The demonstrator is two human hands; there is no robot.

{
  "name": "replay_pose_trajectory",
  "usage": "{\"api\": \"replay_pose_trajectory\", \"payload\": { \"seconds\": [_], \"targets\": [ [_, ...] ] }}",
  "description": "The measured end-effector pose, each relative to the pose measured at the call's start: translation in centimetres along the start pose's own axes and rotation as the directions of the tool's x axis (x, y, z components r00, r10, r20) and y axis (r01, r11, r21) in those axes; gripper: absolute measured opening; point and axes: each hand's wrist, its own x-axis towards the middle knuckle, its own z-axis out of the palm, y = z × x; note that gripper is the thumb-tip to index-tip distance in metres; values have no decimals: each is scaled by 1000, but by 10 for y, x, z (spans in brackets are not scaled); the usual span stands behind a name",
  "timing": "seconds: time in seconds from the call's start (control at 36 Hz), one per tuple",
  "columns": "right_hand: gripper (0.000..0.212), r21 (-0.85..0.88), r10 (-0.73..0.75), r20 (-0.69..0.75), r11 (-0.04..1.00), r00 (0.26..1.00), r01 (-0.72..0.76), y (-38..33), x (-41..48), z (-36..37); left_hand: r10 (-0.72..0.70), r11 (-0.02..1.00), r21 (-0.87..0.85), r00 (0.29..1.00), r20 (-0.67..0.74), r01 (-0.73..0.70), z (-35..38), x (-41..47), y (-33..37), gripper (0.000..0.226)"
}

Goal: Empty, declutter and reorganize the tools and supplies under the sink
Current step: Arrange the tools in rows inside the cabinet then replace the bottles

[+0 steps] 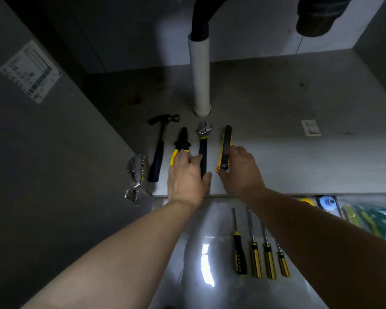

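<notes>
Four tools in a row on the cabinet floor (276, 103), just in front of the white drain pipe (200, 74): hammer (159, 148), pliers (181, 141), adjustable wrench (202, 139), utility knife (226, 143), heads toward the back. Grips the adjustable wrench by its black handle with the left hand (187, 177), fingers curled, reaching over the pliers' near handle. Pinches the near end of the utility knife between thumb and bent fingers of the right hand (241, 172). Outside, on the glossy floor (214, 221), four screwdrivers (255, 259) side by side.
</notes>
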Motion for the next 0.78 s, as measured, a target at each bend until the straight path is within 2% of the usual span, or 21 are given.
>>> {"api": "replay_pose_trajectory", "payload": {
  "seconds": [0.08, 0.17, 0.25, 0.47, 0.78],
  "targets": [
    [42, -3, -12, 8, 1000, 1000, 12, 2, 0, 3, -42, 995, 87, 988, -149, 56, -6, 2, -6, 44],
    [44, -10, -15, 24, 1000, 1000, 15, 3, -1, 4, -90, 992, 89, 995, -41, 93, -7, 6, -17, 62],
    [41, -19, -30, 39, 999, 999, 31, 2, -2, 4, -88, 996, -18, 995, 54, 89, -4, 5, -26, 62],
    [42, -6, -11, 56, 1000, 998, 11, -2, -1, 3, -116, 989, -86, 989, 90, 124, -2, 14, -28, 71],
    [40, 37, -35, 61, 999, 998, 32, 6, 1, 1, -152, 987, -30, 982, 116, 156, -2, 22, -28, 70]
  ]
}}
